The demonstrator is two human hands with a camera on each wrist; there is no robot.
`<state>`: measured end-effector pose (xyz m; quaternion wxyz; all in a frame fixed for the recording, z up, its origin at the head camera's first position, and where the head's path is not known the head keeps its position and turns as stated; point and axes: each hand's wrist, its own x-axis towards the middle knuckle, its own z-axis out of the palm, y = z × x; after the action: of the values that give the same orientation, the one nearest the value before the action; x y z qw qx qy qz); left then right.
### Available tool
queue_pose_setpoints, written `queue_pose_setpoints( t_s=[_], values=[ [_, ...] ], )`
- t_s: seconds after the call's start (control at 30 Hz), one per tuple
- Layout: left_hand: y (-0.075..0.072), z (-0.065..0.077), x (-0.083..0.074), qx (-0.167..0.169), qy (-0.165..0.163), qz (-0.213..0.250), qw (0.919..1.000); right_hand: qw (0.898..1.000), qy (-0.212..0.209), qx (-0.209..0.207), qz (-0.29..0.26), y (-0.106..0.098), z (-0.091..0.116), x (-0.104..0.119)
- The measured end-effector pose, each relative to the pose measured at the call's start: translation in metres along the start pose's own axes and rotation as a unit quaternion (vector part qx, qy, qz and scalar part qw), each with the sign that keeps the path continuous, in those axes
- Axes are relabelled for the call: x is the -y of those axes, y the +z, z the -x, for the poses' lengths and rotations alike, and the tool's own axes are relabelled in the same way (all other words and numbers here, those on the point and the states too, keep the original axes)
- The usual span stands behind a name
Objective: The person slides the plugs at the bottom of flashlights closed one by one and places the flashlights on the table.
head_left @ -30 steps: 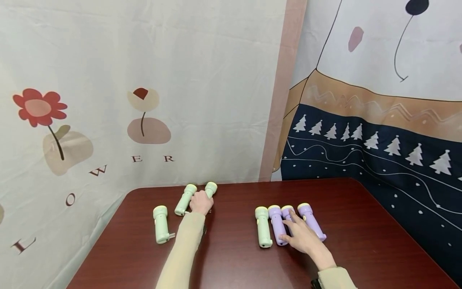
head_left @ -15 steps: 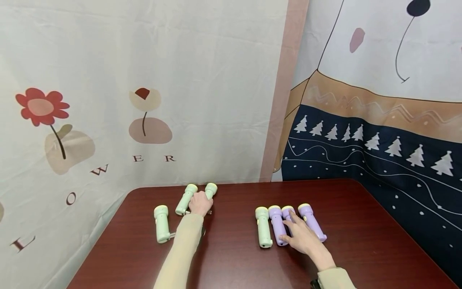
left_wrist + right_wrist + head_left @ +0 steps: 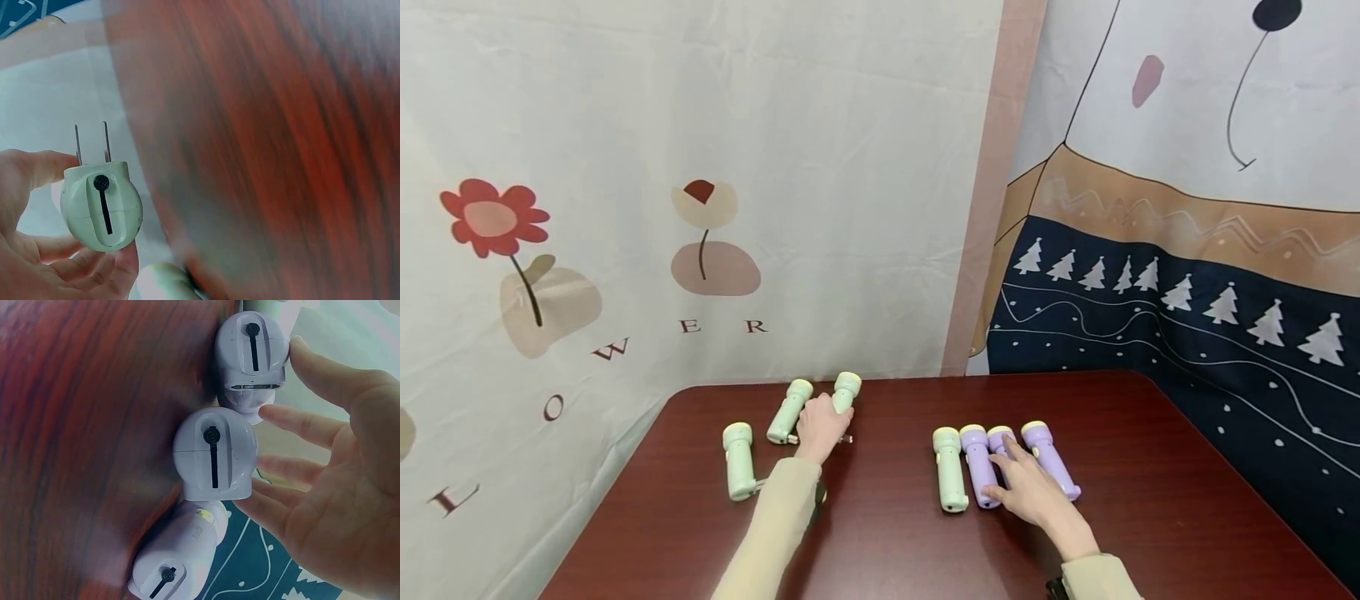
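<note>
A green flashlight (image 3: 845, 394) is in the grasp of the left hand (image 3: 822, 427) at the far edge of the table (image 3: 880, 533), on the side of the far left corner; thumb and fingers are curled round its barrel, parted only by its thickness; its tail end faces the left wrist camera, two thin metal prongs (image 3: 106, 140) sticking out; whether it touches the table I cannot tell. Just to its left a second green flashlight (image 3: 789, 412) lies slanted near the far edge; a third green flashlight (image 3: 739, 461) lies closer to the left edge, lens end toward the far edge.

On the table's right half four more lie side by side, lens ends toward the far edge; a fourth green flashlight (image 3: 950, 469), then a left purple flashlight (image 3: 978, 465), a middle purple flashlight (image 3: 1001, 435) and, slanting, a right purple flashlight (image 3: 1051, 460) nearest the right edge. The right hand (image 3: 1028, 483) is spread over the middle one; its fingers reach out, fairly straight, the thumb apart at the left purple one's near end.

Beyond the far edge hangs a white flower-print cloth (image 3: 850, 167); beyond the right edge, a tree-print cloth (image 3: 1150, 350).
</note>
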<state>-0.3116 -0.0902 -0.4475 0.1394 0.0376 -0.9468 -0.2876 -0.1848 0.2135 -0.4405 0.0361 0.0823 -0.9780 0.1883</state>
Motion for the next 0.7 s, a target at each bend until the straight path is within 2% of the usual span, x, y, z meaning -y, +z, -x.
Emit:
queue_pose_setpoints(
  t_s=[0.33, 0.5, 0.7],
  values=[
    [0.000, 0.033, -0.017, -0.006, -0.019, 0.062, 0.9979, 1.000, -0.008, -0.005, 0.002, 0.000, 0.000, -0.001],
    [0.001, 0.048, -0.029, -0.012, -0.014, 0.093, 0.9955, 1.000, -0.014, -0.008, 0.002, 0.000, 0.000, -0.002],
    [0.003, 0.062, -0.044, -0.003, -0.006, 0.121, 0.9926, 1.000, -0.021, -0.014, 0.003, 0.000, 0.000, -0.001]
  ],
)
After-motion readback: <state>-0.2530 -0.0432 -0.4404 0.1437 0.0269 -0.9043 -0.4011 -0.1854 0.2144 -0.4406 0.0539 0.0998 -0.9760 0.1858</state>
